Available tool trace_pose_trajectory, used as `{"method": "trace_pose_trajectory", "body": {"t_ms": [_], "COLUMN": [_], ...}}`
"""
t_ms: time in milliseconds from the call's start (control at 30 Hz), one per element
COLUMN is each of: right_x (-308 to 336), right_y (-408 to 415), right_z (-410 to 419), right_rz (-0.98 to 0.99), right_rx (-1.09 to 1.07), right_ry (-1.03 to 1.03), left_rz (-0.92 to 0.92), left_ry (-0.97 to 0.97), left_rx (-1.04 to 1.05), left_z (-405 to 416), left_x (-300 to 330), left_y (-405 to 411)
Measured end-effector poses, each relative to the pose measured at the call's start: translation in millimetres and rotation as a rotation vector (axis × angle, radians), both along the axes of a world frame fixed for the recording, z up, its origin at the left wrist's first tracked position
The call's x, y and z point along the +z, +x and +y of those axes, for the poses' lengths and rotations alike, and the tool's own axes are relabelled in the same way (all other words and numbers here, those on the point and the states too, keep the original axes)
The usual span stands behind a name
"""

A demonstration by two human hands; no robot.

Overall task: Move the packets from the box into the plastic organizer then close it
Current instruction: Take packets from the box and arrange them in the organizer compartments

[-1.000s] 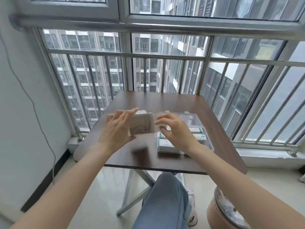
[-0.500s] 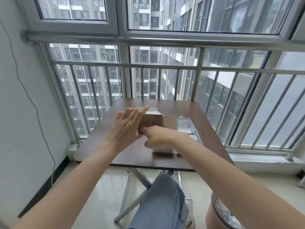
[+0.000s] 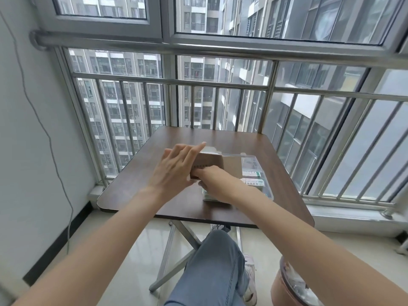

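Note:
A small cardboard box [image 3: 209, 161] is held above the brown table [image 3: 136, 184], its brown side and open flap facing up. My left hand [image 3: 174, 168] grips its left side, fingers laid along the top. My right hand [image 3: 217, 182] is at the box's near end with the fingers curled against it; what they pinch is hidden. Just right of the box lies the clear plastic organizer [image 3: 254, 161], lid open. Green-and-white packets [image 3: 252, 181] lie in it, and my right hand covers its near part.
The table stands against a metal window railing [image 3: 220, 85]. A round pinkish bin [image 3: 291, 286] with a clear liner sits on the floor at the lower right. My leg in jeans [image 3: 212, 268] is under the table's front edge. A wall [image 3: 33, 129] is at the left.
A second ago my right hand hovered open beside the box. It has since closed on the box's near end. The box turned brown side up and sits lower over the organizer.

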State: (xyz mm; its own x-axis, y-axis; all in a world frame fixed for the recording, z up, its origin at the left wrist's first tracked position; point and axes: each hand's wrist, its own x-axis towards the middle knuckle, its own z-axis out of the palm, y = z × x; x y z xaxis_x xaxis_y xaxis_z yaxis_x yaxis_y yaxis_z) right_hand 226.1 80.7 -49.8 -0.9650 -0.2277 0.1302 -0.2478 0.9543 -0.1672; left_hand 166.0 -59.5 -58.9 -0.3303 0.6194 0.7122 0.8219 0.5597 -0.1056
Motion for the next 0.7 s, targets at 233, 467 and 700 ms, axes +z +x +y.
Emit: {"method": "trace_pose_trajectory", "body": {"t_ms": [233,467,700], "right_x": [0,-5,1], "right_y": [-12,-25,-47], "right_z": [3,-3,-1], "right_rz": [0.231,0.36,0.109], "right_rx": [0.157,0.093,-0.342], "right_ry": [-0.247,-0.6,-1.305], "left_rz": [-0.045,-0.198,-0.678], "left_ry": [0.049,0.017,-0.211], "left_rx": [0.032,0.089,0.292], "left_z": [-10,-23,-29], "left_x": [-6,-19,-17], "left_y": [-14,-34,-66]}}
